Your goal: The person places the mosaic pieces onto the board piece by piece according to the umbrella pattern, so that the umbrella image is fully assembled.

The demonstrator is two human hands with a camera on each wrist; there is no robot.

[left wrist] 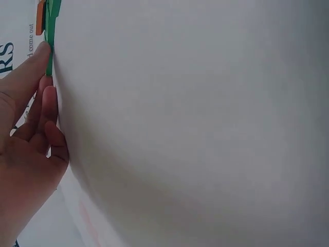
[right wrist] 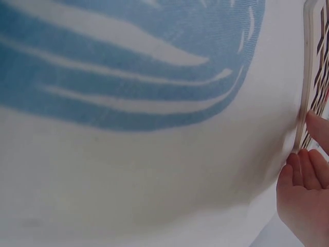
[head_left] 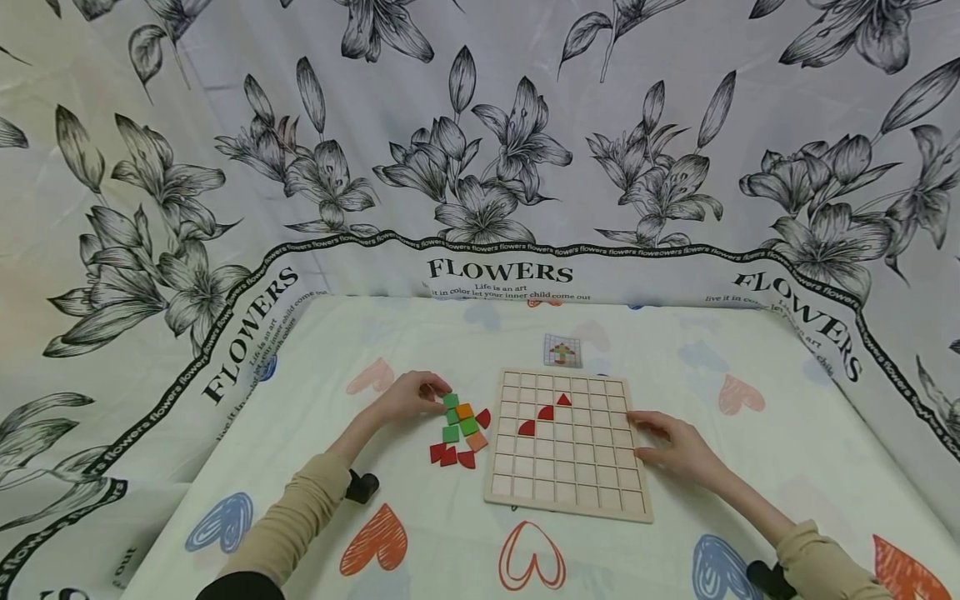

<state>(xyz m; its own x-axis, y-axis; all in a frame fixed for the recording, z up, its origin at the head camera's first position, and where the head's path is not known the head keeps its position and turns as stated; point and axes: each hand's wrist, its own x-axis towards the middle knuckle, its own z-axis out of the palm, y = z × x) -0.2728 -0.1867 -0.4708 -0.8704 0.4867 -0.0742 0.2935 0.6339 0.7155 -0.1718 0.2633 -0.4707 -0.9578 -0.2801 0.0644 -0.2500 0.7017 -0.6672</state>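
Left of centre in the frame, the left hand (head_left: 407, 397) is pinching a green tile (head_left: 450, 401), ideally keeping it level and clear of the neighbouring tiles (head_left: 468, 427), while the right hand (head_left: 681, 446), fingers spread, is touching the right edge of the wooden board (head_left: 566, 451).

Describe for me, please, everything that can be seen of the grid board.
The grid board looks like pale, light wood. It is roughly square, with a narrow rim, and thin lines divide its face into rows of small square cells. It lies flat on the heart-printed cloth. Three red pieces rest on its upper half, stepping diagonally up to the right: two curved pieces, then a triangle. The other visible cells are bare. The right hand touches its right edge.
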